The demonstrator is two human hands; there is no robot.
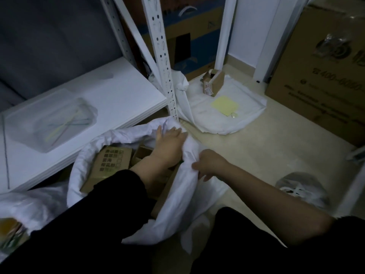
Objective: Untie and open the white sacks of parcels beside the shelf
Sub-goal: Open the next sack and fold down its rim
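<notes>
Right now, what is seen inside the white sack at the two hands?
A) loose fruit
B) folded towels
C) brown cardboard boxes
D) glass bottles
C: brown cardboard boxes show in the open mouth of the white sack, with the left hand on its far rim and the right hand gripping its right edge.

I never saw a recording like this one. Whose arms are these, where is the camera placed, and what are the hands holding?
No machine here: a person wears one camera on the head, looking down at their own arms. The right hand grips the rim of an open white sack; the left hand lies on its far rim, grip unclear. Inside are cardboard boxes. The sack stands on the floor beside a white shelf. Behind it lies a flat sack bearing a small box and a yellow sheet.
</notes>
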